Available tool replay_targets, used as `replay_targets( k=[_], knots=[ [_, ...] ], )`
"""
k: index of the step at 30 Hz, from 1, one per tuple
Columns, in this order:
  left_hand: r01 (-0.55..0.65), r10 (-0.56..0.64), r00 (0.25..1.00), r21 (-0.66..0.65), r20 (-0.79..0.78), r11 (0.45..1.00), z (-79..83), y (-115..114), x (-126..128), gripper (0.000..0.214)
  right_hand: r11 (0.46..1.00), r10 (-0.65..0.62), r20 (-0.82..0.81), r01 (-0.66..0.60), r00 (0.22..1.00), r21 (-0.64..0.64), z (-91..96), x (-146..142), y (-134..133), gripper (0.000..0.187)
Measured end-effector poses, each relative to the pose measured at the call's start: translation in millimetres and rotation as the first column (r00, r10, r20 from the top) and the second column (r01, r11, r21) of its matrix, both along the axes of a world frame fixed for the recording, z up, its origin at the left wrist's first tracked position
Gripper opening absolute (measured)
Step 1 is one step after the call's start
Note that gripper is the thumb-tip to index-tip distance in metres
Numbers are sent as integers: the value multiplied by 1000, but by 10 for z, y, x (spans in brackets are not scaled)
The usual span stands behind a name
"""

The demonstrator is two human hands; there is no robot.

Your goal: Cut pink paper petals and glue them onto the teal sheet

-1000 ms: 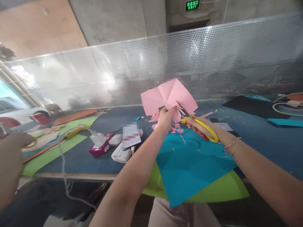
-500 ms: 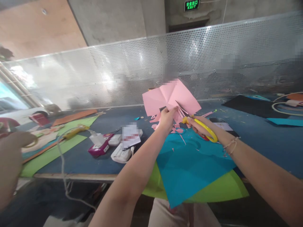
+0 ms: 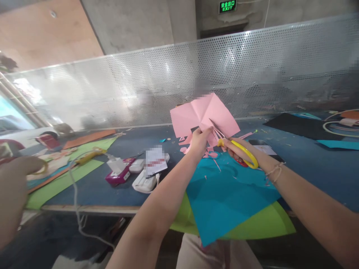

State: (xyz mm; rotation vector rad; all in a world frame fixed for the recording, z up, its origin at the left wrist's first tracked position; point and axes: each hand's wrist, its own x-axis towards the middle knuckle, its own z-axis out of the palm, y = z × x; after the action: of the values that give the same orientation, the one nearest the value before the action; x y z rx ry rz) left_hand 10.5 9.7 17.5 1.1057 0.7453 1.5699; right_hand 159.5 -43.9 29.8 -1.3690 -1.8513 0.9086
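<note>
My left hand (image 3: 199, 139) pinches the creased pink paper (image 3: 204, 114), held upright above the blue table (image 3: 322, 164). My right hand (image 3: 238, 149) grips the yellow-handled scissors (image 3: 238, 148), blades in the paper's lower edge.

Blue table (image 3: 314, 168), green sheet (image 3: 260, 224) overhanging its near edge, black sheet (image 3: 297, 127), white power strip (image 3: 143, 182), pink scraps (image 3: 211, 154)

**Shared craft workshop**

You work at a long blue desk (image 3: 308, 164) littered with coloured sheets (image 3: 224, 198) and a glue gun (image 3: 89, 154), with pink paper (image 3: 204, 110) and yellow scissors (image 3: 244, 151) held above it. A perforated metal screen (image 3: 140, 86) backs it, with a bare concrete wall (image 3: 134, 22) and a green exit sign (image 3: 227, 6) above.
</note>
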Motion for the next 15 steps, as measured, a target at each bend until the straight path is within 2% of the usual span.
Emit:
replay_targets(
  k=[4,11,15],
  knots=[
    [22,-22,1000,34,0,999,-4,-4,11,28,1000,-10,-20,11,1000,22,-25,10,37,43],
    [48,-50,997,38,58,998,33,-46,29,25,997,-49,4,49,999,56,35,-19,13,41],
    [61,-61,992,1,107,998,47,-77,43,24,997,-80,-4,80,997,-17,93,-35,-42,38]
  ],
)
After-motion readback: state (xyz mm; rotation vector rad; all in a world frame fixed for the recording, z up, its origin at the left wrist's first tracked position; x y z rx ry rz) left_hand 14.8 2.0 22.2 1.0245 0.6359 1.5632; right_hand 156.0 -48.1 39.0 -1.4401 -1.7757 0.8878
